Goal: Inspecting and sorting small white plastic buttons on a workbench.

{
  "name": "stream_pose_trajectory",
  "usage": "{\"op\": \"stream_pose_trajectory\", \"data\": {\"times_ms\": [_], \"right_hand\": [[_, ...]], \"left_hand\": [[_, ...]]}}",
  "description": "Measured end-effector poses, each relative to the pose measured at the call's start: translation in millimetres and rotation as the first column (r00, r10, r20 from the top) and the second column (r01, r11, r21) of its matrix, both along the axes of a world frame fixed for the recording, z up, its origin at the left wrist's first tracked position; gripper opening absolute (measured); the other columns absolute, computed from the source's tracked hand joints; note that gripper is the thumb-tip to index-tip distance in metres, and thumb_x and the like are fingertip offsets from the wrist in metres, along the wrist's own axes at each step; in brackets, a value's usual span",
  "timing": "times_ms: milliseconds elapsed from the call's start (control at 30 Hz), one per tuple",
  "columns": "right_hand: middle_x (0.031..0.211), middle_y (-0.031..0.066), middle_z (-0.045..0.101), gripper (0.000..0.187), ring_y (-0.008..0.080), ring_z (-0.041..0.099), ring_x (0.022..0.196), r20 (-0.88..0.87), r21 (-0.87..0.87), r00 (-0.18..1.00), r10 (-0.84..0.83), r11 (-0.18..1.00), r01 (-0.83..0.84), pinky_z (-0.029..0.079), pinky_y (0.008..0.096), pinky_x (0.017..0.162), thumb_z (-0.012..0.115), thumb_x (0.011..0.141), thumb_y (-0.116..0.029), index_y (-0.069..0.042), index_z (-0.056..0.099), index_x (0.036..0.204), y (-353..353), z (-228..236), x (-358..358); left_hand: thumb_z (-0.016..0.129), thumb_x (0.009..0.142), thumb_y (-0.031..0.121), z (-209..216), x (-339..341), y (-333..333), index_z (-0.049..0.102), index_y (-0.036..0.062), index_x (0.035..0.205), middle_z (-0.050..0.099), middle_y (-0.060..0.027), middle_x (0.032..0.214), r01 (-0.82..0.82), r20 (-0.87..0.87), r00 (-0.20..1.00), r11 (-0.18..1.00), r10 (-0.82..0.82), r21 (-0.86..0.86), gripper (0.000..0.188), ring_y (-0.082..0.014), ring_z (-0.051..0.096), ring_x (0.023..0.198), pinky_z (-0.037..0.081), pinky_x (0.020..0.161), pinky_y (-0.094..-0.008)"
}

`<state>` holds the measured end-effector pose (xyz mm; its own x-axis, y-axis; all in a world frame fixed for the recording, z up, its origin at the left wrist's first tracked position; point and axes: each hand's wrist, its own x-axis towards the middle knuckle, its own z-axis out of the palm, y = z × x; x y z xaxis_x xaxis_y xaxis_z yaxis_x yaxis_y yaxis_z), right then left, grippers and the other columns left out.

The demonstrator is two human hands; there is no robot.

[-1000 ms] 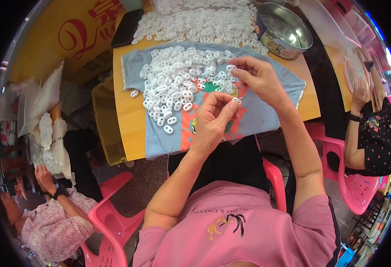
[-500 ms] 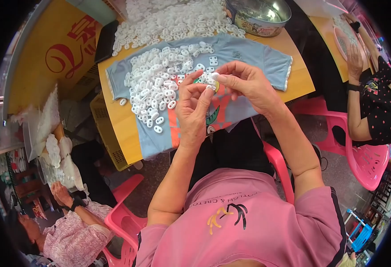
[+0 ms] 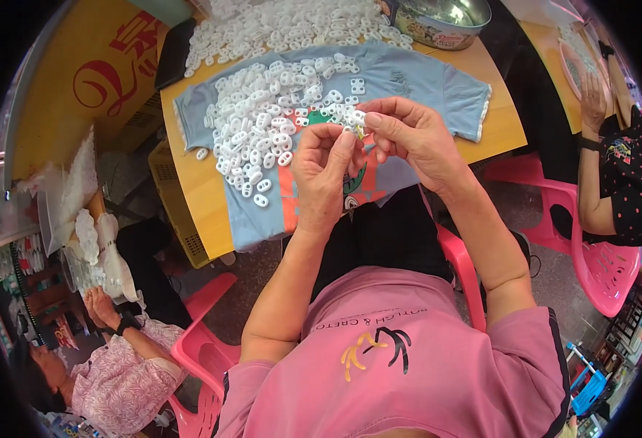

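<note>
My left hand (image 3: 321,171) and my right hand (image 3: 416,139) meet above a blue-grey child's T-shirt (image 3: 448,95) spread on the table. Small white plastic pieces (image 3: 355,118) are pinched at the fingertips. The left thumb and forefinger close on one, and the right thumb and fingers grip another close beside it. Whether the two pieces are joined I cannot make out. Left of my hands lies a heap of white oval two-hole pieces (image 3: 251,128) on the shirt. Just beyond my fingers sits a square four-hole white piece (image 3: 357,85).
A larger mass of white pieces (image 3: 284,25) covers the far table, beside a round tin (image 3: 445,25). The yellow table edge (image 3: 193,219) curves round on the left. People sit at both sides on pink chairs (image 3: 598,270); a yellow crate (image 3: 182,212) stands below.
My left hand's forefinger has curled in, and both hands have drawn closer around the white pieces. The view has shifted slightly. At left, the other person's hands have moved together.
</note>
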<state>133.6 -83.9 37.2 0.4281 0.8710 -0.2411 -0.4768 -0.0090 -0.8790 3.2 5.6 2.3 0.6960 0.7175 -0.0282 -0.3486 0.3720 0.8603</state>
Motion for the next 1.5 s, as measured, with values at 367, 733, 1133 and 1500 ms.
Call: {"op": "stream_pose_trajectory", "data": {"times_ms": [367, 733, 1133, 1500], "right_hand": [[0.096, 0.0076, 0.066, 0.023, 0.0100, 0.062, 0.076, 0.369, 0.089, 0.926, -0.079, 0.995, 0.050, 0.052, 0.0221, 0.063, 0.061, 0.094, -0.009, 0.004, 0.061, 0.113, 3, -6, -4], [0.093, 0.0048, 0.066, 0.021, 0.0076, 0.061, 0.078, 0.469, 0.120, 0.870, -0.151, 0.987, 0.107, 0.051, 0.0206, 0.063, 0.060, 0.094, -0.007, 0.003, 0.062, 0.112, 6, -8, -16], [0.087, 0.0024, 0.064, 0.016, 0.0070, 0.060, 0.077, 0.420, 0.256, 0.874, -0.243, 0.956, 0.143, 0.050, 0.0212, 0.069, 0.060, 0.094, -0.003, 0.002, 0.063, 0.109, 1, 20, -22], [0.089, 0.0041, 0.062, 0.020, 0.0074, 0.058, 0.078, 0.212, 0.204, 0.974, -0.084, 0.978, 0.039, 0.049, 0.0230, 0.067, 0.061, 0.094, -0.007, 0.003, 0.061, 0.110, 1, 21, -15]], "left_hand": [[0.060, 0.094, 0.010, -1, 0, 2, 0.053, 0.0019, 0.099, 0.064, -0.0071, 0.081, 0.032, -0.022, 0.999, 0.999, -0.032, 0.017, 0.012, -0.0082, 0.057, 0.064, 0.044, 0.055, -0.0209], [0.061, 0.094, 0.011, 2, 2, 6, 0.054, 0.0003, 0.097, 0.064, -0.0086, 0.081, 0.055, 0.000, 0.998, 0.996, -0.055, -0.075, 0.013, -0.0099, 0.059, 0.063, 0.047, 0.054, -0.0219], [0.062, 0.093, 0.008, 46, 6, 2, 0.058, -0.0038, 0.093, 0.066, -0.0123, 0.077, 0.065, 0.038, 0.997, 0.997, -0.064, -0.038, 0.012, -0.0138, 0.063, 0.062, 0.051, 0.055, -0.0236], [0.063, 0.093, 0.008, 43, -3, 4, 0.059, -0.0023, 0.096, 0.066, -0.0101, 0.077, 0.047, -0.008, 0.999, 0.998, -0.047, 0.043, 0.012, -0.0129, 0.062, 0.063, 0.050, 0.057, -0.0236]]}}
